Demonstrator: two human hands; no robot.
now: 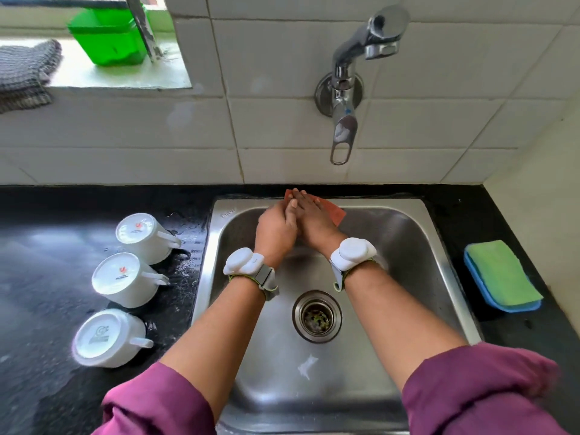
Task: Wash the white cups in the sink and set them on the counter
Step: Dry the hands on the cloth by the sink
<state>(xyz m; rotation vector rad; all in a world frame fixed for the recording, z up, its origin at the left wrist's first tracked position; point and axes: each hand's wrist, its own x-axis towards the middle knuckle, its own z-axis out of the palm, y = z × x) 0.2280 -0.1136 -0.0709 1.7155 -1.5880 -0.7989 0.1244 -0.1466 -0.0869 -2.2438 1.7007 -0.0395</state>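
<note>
Cups, three, white, upside down in a column on the wet black tabletop left of the sink: far cup, middle cup, near cup, handles pointing right. Over the sink's far edge, left hand and right hand pressed together, fingers flat, holding nothing; an orange-red cloth lies beneath them. Tap on the tiled wall above. Green sponge on a blue tray, far right.
</note>
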